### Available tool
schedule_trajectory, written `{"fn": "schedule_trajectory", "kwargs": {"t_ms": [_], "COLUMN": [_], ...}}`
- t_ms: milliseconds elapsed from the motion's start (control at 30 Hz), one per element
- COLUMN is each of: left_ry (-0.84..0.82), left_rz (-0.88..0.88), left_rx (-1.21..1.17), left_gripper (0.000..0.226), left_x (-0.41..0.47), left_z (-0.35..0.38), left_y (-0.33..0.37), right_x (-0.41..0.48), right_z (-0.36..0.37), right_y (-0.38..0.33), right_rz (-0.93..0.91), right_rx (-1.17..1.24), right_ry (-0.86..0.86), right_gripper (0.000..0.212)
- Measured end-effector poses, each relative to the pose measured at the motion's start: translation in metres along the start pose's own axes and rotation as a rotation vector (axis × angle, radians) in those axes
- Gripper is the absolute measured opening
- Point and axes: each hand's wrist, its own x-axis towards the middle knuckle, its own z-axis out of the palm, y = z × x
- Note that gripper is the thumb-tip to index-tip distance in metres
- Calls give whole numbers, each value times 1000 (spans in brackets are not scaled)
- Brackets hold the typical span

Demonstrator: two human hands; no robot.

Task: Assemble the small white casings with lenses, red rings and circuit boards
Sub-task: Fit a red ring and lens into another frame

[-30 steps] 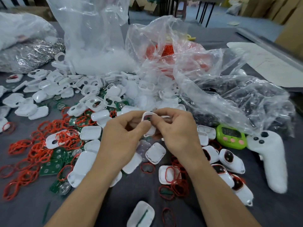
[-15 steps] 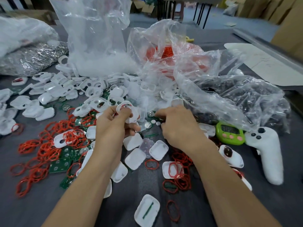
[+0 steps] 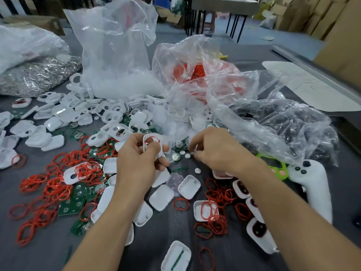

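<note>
The white casing (image 3: pixel 152 144) is up off the worktop (image 3: pixel 175 227), clamped in the left hand (image 3: pixel 139 161), thumb across its front, and a red ring (image 3: pixel 156 138) sits in its opening. Just beside it the right hand (image 3: pixel 218 151) hovers low, fingertips bunched together over the small white discs (image 3: pixel 187 155) lying on the cloth; whether one is pinched, it's too small to tell. Around the forearms lie more white shells (image 3: pixel 162 197), loose red rings (image 3: pixel 58 184) and green circuit boards (image 3: pixel 72 206) to the left. Clear plastic bags (image 3: pixel 117 55) heap up behind, and a green timer (image 3: pixel 277 169) and white controller (image 3: pixel 312 184) sit at right.
</note>
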Motion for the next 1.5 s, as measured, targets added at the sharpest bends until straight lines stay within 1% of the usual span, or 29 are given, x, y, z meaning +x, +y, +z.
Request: {"fn": "schedule_trajectory", "kwargs": {"t_ms": [33,67,100,167,200,233,300,333,367,400,433,467,500,533,567,600,667,733,800,933,1000,1067,1133,1267,1367,1400,1433,1467,1500], "left_ry": [-8,-16,-26,-69,-103,-142,-215,-238,-251,-257,-252,-239,-228,-221,-217,-214,-209,-204,-201,-204,-201,-199,-197,-198,-200,-201,-201,-201,-200], "left_rz": [14,24,28,24,15,0,-33,-46,-55,-66,-79,-93,-108,-122,-133,-141,-150,-157,-163,-160,-160,-157,-154,-150,-145,-142,-141,-140,-139], "left_rx": [16,28,38,63,55,31,-1,-14,-35,-60,-87,-110,-128,-139,-144,-143,-134,-124,-113,-82,-69,-51,-36,-26,-22,-17,-13,-8,-5], "left_gripper": [11,13,17,21,24,28,40,42,41,36,31,27,24,22,20,19,18,18,17,15,15,15,17,18,19,19,19,18,17], "left_x": [-1,-1,-2,-3,-4,-4,-5,-6,-6,-6,-6,-5,-4,-3,-2,-1,1,2,2,1,0,0,-1,-3,-4,-4,-4,-4,-4], "left_z": [0,1,2,7,10,13,15,16,16,15,15,15,15,16,17,17,17,16,16,16,17,17,17,17,17,17,17,17,17], "left_y": [-2,-3,-5,-7,-8,-8,-8,-8,-7,-6,-5,-5,-5,-5,-5,-5,-6,-6,-7,-5,-4,-4,-3,0,0,-1,-2,-3,-4], "right_x": [0,-1,1,7,11,15,22,25,28,34,42,50,55,59,63,65,68,68,71,77,75,70,66,56,45,41,38,34,28], "right_z": [-9,-21,-34,-59,-69,-76,-82,-82,-83,-84,-85,-85,-84,-80,-74,-67,-60,-58,-56,-51,-51,-51,-50,-53,-57,-59,-61,-64,-66], "right_y": [5,10,17,33,40,46,53,56,59,64,72,80,86,88,88,87,83,80,85,99,107,113,114,106,97,93,90,86,79], "right_rz": [20,35,39,59,86,116,159,166,178,231,315,404,462,470,435,392,315,259,252,295,298,316,332,286,249,252,258,261,242], "right_rx": [132,239,296,295,276,271,294,329,402,504,554,498,350,201,107,64,91,167,166,-174,-223,-178,-129,-158,-164,-149,-119,-59,61], "right_ry": [11,69,177,410,469,449,227,161,187,293,446,579,584,470,323,192,25,-23,-5,168,185,169,168,269,237,258,330,451,583], "right_gripper": [21,21,21,19,20,22,25,26,27,26,24,21,21,24,29,33,35,37,40,24,28,37,41,37,31,26,21,18,16]}}
